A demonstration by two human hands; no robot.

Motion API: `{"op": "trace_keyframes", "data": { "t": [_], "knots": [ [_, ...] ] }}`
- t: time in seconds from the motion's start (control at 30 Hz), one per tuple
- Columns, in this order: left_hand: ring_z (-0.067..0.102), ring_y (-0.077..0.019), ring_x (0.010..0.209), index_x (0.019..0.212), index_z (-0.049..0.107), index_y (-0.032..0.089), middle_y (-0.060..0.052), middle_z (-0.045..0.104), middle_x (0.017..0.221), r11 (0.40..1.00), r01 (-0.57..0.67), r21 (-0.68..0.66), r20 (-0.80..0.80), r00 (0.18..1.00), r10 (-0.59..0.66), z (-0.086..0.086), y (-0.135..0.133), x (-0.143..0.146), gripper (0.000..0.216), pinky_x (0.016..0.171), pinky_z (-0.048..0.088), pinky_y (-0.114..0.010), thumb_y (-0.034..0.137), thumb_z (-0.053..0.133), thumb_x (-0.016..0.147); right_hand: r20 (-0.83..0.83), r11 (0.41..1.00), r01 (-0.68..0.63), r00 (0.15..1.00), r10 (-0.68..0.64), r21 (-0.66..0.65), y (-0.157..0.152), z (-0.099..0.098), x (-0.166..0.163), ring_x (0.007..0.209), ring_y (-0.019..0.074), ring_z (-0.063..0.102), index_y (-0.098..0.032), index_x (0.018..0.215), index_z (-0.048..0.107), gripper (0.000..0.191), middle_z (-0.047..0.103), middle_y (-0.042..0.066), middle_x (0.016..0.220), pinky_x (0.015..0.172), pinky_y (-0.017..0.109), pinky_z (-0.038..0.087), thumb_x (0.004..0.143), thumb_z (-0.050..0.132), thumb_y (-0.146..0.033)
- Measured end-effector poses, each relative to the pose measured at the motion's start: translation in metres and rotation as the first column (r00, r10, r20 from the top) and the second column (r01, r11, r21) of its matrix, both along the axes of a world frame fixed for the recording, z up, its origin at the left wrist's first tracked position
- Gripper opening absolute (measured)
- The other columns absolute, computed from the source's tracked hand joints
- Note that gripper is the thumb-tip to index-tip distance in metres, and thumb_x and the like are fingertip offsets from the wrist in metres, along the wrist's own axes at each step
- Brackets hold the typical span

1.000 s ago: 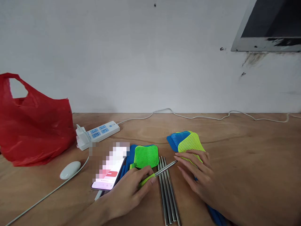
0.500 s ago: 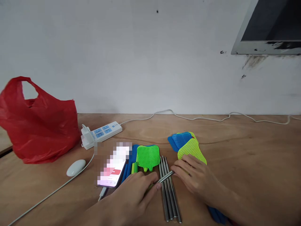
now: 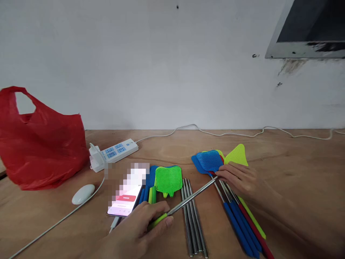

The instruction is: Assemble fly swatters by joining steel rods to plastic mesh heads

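Observation:
My left hand [image 3: 140, 226] is closed round the green grip of a thin metal rod [image 3: 188, 199] that slants up to the right. My right hand [image 3: 238, 178] pinches the rod's far tip and lifts a yellow-green mesh swatter head [image 3: 237, 155] off the table. Under that hand lies a pile of finished fly swatters: blue mesh heads [image 3: 207, 160] and blue, red and yellow-green handles [image 3: 239, 221]. A bright green mesh head [image 3: 169, 178] lies flat on blue ones beside a bundle of bare metal rods [image 3: 192, 223].
A phone [image 3: 125, 199] with a lit screen lies left of the green head, plugged into a cable. A white power strip [image 3: 114, 152], a white mouse [image 3: 83, 189] and a red plastic bag [image 3: 40, 142] sit at the left. A white cord [image 3: 242, 135] runs along the wall.
The rod has been drawn out longer between my hands. My right hand moved right and up, raising the yellow-green head on edge and uncovering the swatter handles beneath.

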State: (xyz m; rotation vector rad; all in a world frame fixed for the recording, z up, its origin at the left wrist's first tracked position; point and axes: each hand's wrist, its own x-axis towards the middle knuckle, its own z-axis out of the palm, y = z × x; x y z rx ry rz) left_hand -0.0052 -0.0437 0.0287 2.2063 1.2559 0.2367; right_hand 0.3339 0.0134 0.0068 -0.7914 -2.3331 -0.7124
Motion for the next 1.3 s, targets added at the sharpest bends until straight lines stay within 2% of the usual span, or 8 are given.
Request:
{"op": "trace_keyframes", "data": {
  "t": [0.13,0.27,0.4,0.53,0.73,0.97,1.13,1.3],
  "knots": [
    [0.062,-0.0192,0.078,0.096,0.065,0.027,0.001,0.069,0.085,0.994,-0.06,0.089,0.035,0.998,0.057,-0.002,-0.004,-0.011,0.049,0.068,0.045,-0.026,0.059,0.028,0.101,0.008,0.999,0.024,1.0,-0.024,0.021,0.001,-0.002,0.008,0.084,0.0195,0.069,-0.017,0.104,0.068,0.014,0.075,0.005,0.093,0.081,0.034,0.056,0.097,0.057,-0.012],
    [0.064,-0.0219,0.082,0.096,0.065,0.027,-0.001,0.07,0.087,0.991,-0.073,0.11,0.046,0.997,0.068,-0.009,-0.008,-0.009,0.05,0.072,0.047,-0.029,0.058,0.026,0.101,0.014,1.0,0.009,1.0,-0.008,-0.022,-0.004,-0.005,0.002,0.084,0.0198,0.068,-0.015,0.103,0.067,0.02,0.073,0.007,0.09,0.074,0.032,0.057,0.1,0.048,-0.011],
    [0.064,-0.0246,0.081,0.097,0.063,0.023,-0.005,0.068,0.086,0.997,-0.037,0.074,-0.029,0.999,0.04,-0.008,-0.004,0.014,0.046,0.073,0.046,-0.033,0.05,0.027,0.102,0.017,0.991,-0.132,0.991,0.132,-0.002,-0.019,-0.008,-0.03,0.085,0.0191,0.068,-0.016,0.099,0.069,0.033,0.072,0.008,0.087,0.074,0.031,0.058,0.102,0.037,-0.007],
    [0.062,-0.0252,0.083,0.095,0.062,0.02,-0.007,0.068,0.088,1.0,0.001,0.017,-0.04,0.999,-0.001,-0.005,0.0,0.029,0.042,0.075,0.045,-0.035,0.043,0.027,0.102,0.033,0.996,-0.083,0.996,0.084,-0.045,-0.029,-0.01,-0.054,0.081,0.0193,0.067,-0.014,0.096,0.069,0.031,0.07,0.009,0.085,0.076,0.032,0.057,0.1,0.039,-0.006],
    [0.06,-0.0249,0.085,0.094,0.061,0.02,-0.007,0.065,0.088,0.999,-0.006,-0.031,-0.018,1.0,0.006,-0.01,0.0,0.021,0.047,0.078,0.044,-0.036,0.05,0.026,0.102,0.021,0.995,-0.055,0.998,0.057,-0.088,-0.031,-0.011,-0.053,0.081,0.0183,0.068,-0.015,0.096,0.069,0.027,0.072,0.007,0.085,0.074,0.031,0.056,0.101,0.042,-0.01],
    [0.06,-0.0232,0.086,0.09,0.061,0.022,-0.004,0.066,0.088,0.999,-0.026,-0.037,0.056,0.998,0.028,-0.009,-0.001,0.017,0.052,0.078,0.044,-0.034,0.058,0.025,0.102,-0.01,0.999,0.003,1.0,-0.003,-0.046,-0.035,-0.002,-0.046,0.09,0.0206,0.069,-0.012,0.114,0.067,0.028,0.075,0.008,0.107,0.078,0.035,0.053,0.103,0.041,-0.013],
    [0.06,-0.0225,0.084,0.091,0.062,0.021,-0.004,0.066,0.087,0.997,-0.009,-0.075,0.092,0.996,0.015,-0.008,0.001,0.022,0.052,0.078,0.044,-0.034,0.058,0.026,0.101,0.008,0.999,-0.017,1.0,0.018,-0.036,-0.04,0.003,-0.057,0.08,0.021,0.066,-0.013,0.107,0.069,0.029,0.074,0.005,0.087,0.069,0.034,0.049,0.105,0.041,-0.021],
    [0.061,-0.0241,0.088,0.09,0.062,0.022,-0.005,0.065,0.089,0.992,-0.018,-0.125,0.092,0.995,0.029,-0.005,-0.001,0.023,0.053,0.081,0.045,-0.035,0.06,0.026,0.099,0.071,0.995,-0.083,0.994,0.086,-0.047,-0.041,0.006,-0.065,0.073,0.0185,0.06,-0.014,0.095,0.069,0.045,0.07,0.004,0.077,0.064,0.032,0.046,0.105,0.026,-0.01]
  ]
}}
